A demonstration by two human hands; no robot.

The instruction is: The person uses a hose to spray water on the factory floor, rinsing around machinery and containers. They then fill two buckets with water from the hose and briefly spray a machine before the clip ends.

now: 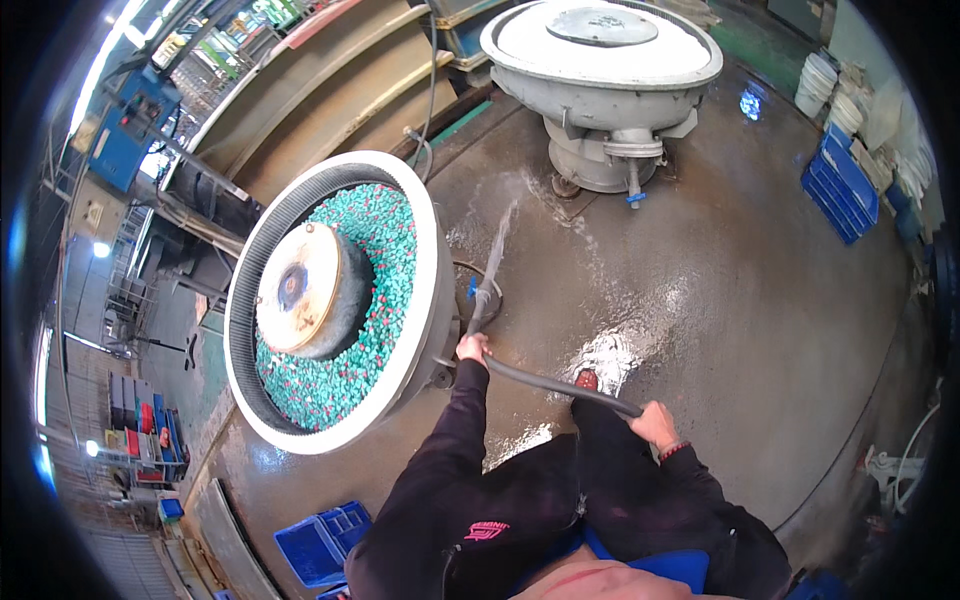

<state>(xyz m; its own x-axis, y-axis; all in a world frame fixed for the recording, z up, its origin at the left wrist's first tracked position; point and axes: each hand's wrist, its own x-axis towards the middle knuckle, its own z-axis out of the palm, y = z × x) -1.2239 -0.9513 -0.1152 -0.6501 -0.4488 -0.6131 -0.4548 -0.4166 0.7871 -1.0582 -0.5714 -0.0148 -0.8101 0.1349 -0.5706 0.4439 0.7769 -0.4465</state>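
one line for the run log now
left hand: holding hose near its outlet | right hand: holding hose farther back | water: spraying toward wet floor | round tub: teal pieces inside

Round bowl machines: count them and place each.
2: the near machine, holding green and pink pieces, left of the hose; the far machine, at the top, right of centre.

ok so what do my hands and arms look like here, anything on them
Both the left hand and right hand are ungloved. The left sleeve and right sleeve are long, dark and loose, reaching about the wrists. A thin reddish band circles the right wrist; its finer detail is too small to tell.
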